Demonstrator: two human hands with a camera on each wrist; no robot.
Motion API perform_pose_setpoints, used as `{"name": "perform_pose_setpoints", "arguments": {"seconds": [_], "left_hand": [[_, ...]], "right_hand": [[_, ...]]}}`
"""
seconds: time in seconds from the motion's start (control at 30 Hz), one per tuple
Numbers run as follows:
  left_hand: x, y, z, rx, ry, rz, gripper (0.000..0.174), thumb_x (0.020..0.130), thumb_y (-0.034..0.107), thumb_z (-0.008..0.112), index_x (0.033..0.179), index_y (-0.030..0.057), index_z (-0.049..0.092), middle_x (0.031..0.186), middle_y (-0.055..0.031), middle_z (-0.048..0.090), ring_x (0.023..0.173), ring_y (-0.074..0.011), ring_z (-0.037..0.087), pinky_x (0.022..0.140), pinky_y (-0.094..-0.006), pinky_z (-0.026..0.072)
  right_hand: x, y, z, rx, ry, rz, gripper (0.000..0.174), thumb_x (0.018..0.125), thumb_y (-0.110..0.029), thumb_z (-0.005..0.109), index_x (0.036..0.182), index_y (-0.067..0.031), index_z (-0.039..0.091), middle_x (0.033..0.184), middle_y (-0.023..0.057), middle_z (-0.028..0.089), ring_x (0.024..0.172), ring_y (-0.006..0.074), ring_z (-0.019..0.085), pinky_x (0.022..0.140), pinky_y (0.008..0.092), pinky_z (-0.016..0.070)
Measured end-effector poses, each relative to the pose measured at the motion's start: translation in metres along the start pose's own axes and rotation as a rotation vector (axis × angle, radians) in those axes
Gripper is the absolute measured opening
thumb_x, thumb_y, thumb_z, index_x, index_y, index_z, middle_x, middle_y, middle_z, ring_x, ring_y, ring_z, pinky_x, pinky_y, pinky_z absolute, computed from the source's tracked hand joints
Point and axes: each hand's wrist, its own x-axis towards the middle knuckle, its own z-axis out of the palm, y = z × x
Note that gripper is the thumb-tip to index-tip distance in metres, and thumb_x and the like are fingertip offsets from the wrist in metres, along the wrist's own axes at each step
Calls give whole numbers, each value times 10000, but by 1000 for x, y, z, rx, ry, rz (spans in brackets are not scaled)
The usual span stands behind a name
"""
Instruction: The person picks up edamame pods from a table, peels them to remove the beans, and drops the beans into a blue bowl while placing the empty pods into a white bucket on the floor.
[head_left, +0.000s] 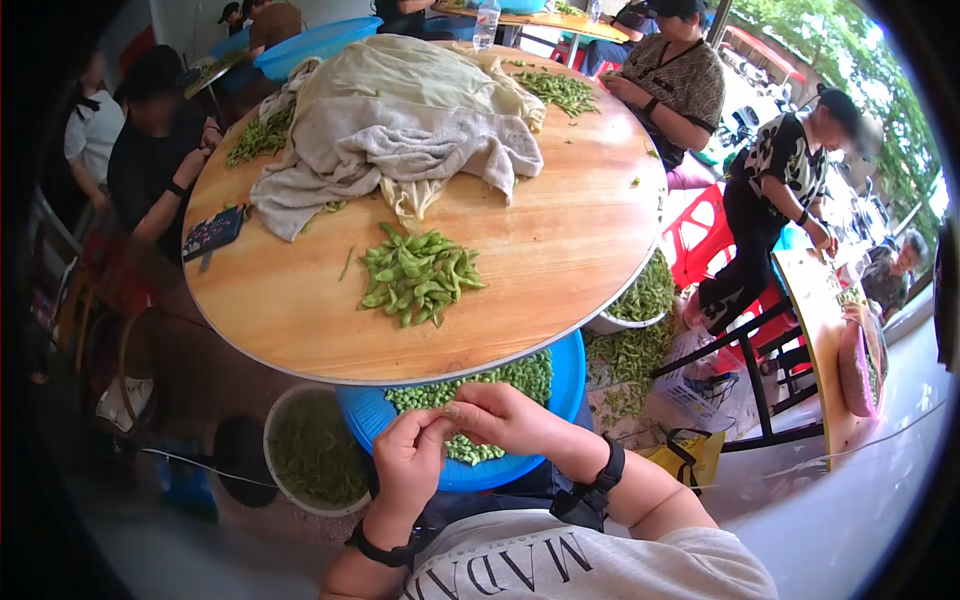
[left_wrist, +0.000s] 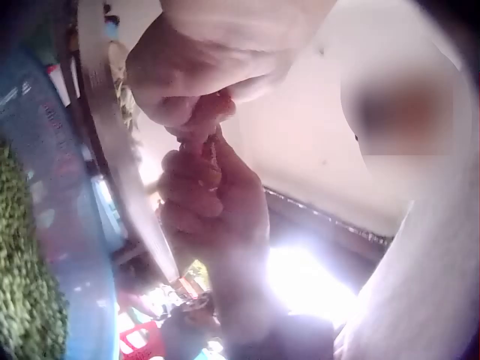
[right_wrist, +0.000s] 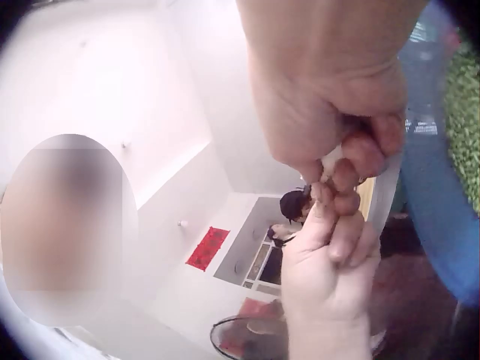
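Note:
My left hand (head_left: 408,462) and right hand (head_left: 512,418) meet fingertip to fingertip above a blue basin (head_left: 358,402). Curled thumbs and fingers pinch a small soybean pod between them, nearly all hidden by the fingertips. The left wrist view shows the left hand (left_wrist: 217,56) above and the right hand (left_wrist: 217,202) below, tips touching. From the right wrist, the right hand (right_wrist: 337,97) is on top and the left hand (right_wrist: 326,262) beneath. Shelled green beans (head_left: 515,375) fill the basin. A pile of green soybean pods (head_left: 418,275) lies on the round table just beyond.
The round wooden table (head_left: 560,250) overhangs the basin's far side. Cloths (head_left: 400,130) cover a large heap on it; a dark phone-like item (head_left: 213,233) lies at its left. A bucket of pod husks (head_left: 315,450) stands left of the basin. Other people work around the room.

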Motion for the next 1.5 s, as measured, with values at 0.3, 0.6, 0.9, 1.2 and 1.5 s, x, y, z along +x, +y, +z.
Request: {"name": "perform_pose_setpoints", "arguments": {"seconds": [0.3,0.6,0.9,1.2,1.5], "left_hand": [[-7,-13,2,-619,-13,-358,82,849,69,569,833,-7,595,613,-27,554,442,-76,471,403,-190,350],[-15,-3,6,-32,19,-11,110,881,24,480,885,-5,586,662,-40,567,518,-80,510,467,-206,398],[-10,-44,-111,984,321,-67,217,811,64,555,1020,30,605,949,-163,553,858,-330,545,746,-376,446],[17,-3,-53,-49,179,-212,135,823,19,583,932,-53,617,811,-90,635,508,-94,535,464,-208,435],[59,1,32,-413,20,-239,174,850,26,557,1001,-58,572,808,-97,640,480,-73,518,416,-186,396]], "right_hand": [[-7,3,-8,-398,28,-62,330,780,-286,675,725,16,552,552,123,508,511,122,472,475,304,397],[-1,14,-17,-103,-74,29,145,757,-139,646,814,-8,618,612,27,568,569,71,485,519,244,407],[42,-18,-67,-771,448,-312,130,722,-144,631,769,-24,616,708,154,571,666,334,563,592,405,462],[62,-7,-92,-697,493,-227,114,722,-94,660,791,-5,637,711,100,535,605,219,529,556,300,417],[13,-1,-33,-670,425,-439,148,718,-72,680,833,-9,611,714,98,516,598,203,543,529,291,434]]}}
